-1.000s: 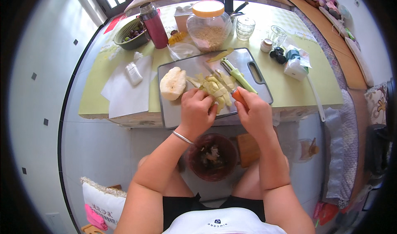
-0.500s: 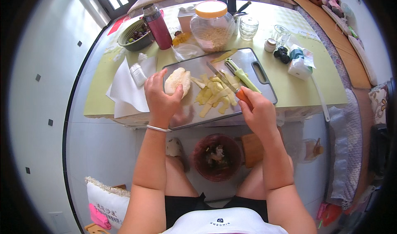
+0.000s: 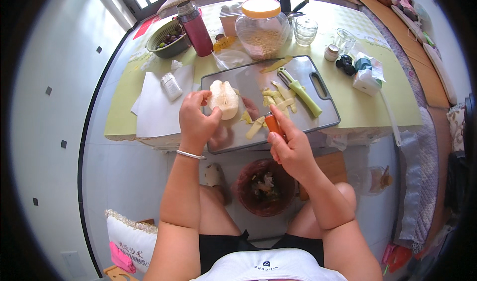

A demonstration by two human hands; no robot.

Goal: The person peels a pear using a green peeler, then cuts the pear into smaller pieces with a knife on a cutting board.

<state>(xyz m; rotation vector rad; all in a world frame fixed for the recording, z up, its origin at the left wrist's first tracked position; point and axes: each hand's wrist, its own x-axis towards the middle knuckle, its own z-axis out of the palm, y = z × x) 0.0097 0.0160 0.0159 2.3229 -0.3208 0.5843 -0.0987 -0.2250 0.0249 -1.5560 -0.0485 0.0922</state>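
Note:
My left hand (image 3: 198, 117) is closed around a peeled pear (image 3: 223, 101) at the left part of the cutting board (image 3: 231, 141). A flat cut face with the core shows on the pear. My right hand (image 3: 293, 144) grips the orange handle of a knife (image 3: 274, 125). Its blade reaches up and left over the board, to the right of the pear and apart from it. Peel strips (image 3: 280, 101) lie beside and partly behind the blade. A green peeler (image 3: 299, 92) rests on the board's right part.
Behind the board stand a jar (image 3: 261, 33), a thermos (image 3: 195, 29) and a basket of fruit (image 3: 169, 38). White paper (image 3: 161, 114) with a small white bottle (image 3: 171, 86) lies left. Glasses (image 3: 305, 32) and a tissue pack (image 3: 367, 80) are right. Below is a waste bin (image 3: 243, 201).
My right hand has moved left and toward me with the knife, whose blade now shows its broad side. The pear is turned, showing its cut face. The view has shifted slightly.

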